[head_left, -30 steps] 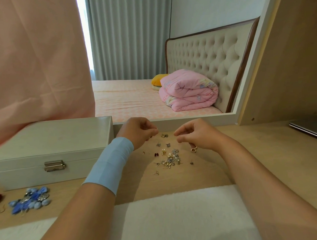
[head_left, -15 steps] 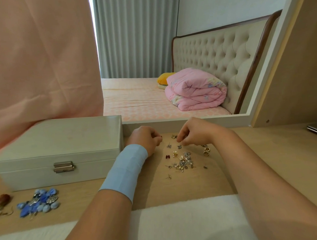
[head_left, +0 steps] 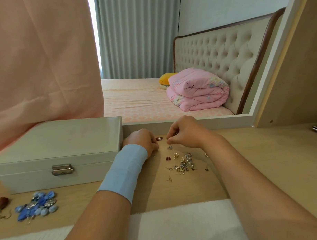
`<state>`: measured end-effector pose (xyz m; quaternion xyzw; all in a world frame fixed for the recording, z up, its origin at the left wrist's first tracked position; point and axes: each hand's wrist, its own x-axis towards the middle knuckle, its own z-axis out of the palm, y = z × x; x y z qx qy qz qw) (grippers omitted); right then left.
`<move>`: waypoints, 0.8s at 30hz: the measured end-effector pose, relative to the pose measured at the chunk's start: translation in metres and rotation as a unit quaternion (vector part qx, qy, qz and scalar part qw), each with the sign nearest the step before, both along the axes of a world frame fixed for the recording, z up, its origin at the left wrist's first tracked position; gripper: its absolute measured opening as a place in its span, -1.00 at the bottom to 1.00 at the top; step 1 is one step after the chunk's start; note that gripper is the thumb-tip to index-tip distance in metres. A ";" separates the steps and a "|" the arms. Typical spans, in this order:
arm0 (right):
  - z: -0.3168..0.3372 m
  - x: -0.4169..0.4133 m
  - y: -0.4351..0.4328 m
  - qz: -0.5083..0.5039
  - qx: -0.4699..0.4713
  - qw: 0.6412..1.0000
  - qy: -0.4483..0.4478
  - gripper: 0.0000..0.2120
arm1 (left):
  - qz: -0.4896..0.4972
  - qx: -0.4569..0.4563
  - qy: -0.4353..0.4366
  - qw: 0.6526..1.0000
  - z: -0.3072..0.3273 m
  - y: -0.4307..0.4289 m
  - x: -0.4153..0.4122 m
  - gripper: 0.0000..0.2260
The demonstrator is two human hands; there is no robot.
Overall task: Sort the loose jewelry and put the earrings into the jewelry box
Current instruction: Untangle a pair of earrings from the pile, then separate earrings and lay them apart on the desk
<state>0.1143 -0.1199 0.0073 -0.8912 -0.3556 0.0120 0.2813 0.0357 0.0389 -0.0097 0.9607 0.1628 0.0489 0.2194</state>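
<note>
A closed white jewelry box (head_left: 56,146) with a metal clasp stands at the left of the wooden tabletop. Loose small earrings (head_left: 184,163) lie in a scattered pile right of it. My left hand (head_left: 142,141), with a blue band on the wrist, rests on the table beside the box with its fingers curled under; what they hold is hidden. A red-and-pearl earring (head_left: 159,138) lies just right of its knuckles. My right hand (head_left: 186,133) is behind the pile and pinches a small metal earring between thumb and fingertips. A pair of red studs (head_left: 168,158) lies near the pile.
Blue beaded jewelry (head_left: 38,204) and a brown piece (head_left: 1,201) lie in front of the box at the left. A small ring (head_left: 206,155) sits by my right wrist. A white fluffy mat (head_left: 175,225) covers the near edge. A mirror (head_left: 152,66) stands behind the table.
Both hands moved slightly toward the back of the table. The right hand's fingers closed onto a small piece, and a red-and-pearl earring now shows beside the left hand.
</note>
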 end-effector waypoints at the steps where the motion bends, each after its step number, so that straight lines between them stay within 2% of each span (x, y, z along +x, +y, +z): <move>1: 0.000 -0.002 0.003 0.004 -0.005 1.000 0.000 -0.96 | 0.004 0.002 0.007 1.000 0.001 0.000 0.000 -0.89; 4: -0.003 -0.005 0.009 0.002 -0.019 1.000 -0.011 -0.96 | 0.013 0.006 0.018 1.000 0.005 0.000 -0.001 -0.87; 8: -0.006 -0.009 0.014 0.000 -0.034 0.999 -0.040 -0.91 | 0.015 0.006 -0.032 0.999 0.022 0.005 -0.001 -0.76; 15: -0.014 -0.015 0.027 -0.016 -0.106 0.983 -0.151 -0.87 | -0.020 0.039 -0.045 0.998 0.035 0.008 -0.003 -0.71; 20: -0.010 -0.016 0.022 0.011 -0.131 0.985 -0.113 -0.86 | -0.015 0.072 0.000 0.997 0.032 0.005 -0.004 -0.67; 24: -0.011 -0.015 0.021 0.012 -0.124 0.987 -0.098 -0.86 | -0.027 0.061 0.031 0.997 0.028 -0.002 -0.002 -0.75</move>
